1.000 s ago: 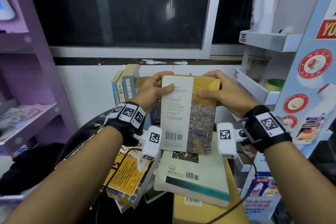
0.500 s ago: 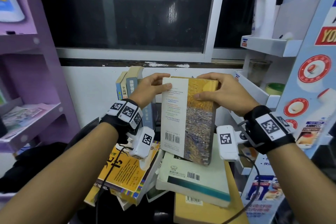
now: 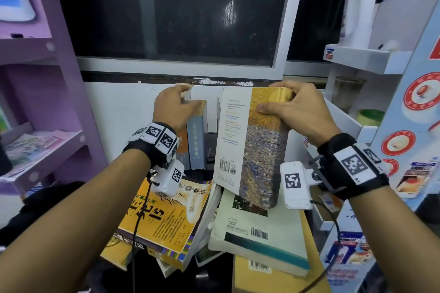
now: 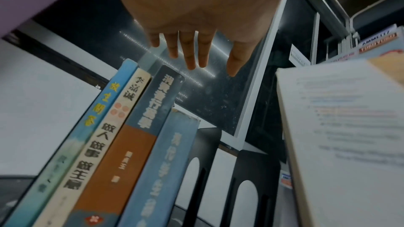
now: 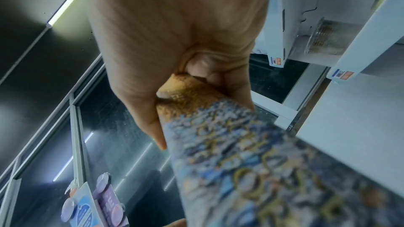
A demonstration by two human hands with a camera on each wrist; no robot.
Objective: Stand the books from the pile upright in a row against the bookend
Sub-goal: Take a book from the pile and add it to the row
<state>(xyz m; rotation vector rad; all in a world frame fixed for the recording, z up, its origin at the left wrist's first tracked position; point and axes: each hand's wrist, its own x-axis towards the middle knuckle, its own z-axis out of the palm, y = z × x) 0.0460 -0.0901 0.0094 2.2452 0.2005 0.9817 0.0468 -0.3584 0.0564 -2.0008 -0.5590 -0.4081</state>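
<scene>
Overhead, right hand [image 3: 300, 112] clamping book top edge [image 3: 269, 93]; left hand [image 3: 175, 108] spread beside row gap.

Dark surface [image 3: 214, 278] largely covered, four books stood upright [image 4: 122, 144] at its far edge — black bookends [image 4: 251, 179] beside them, loose pile of books [image 3: 259, 233] nearer.
</scene>
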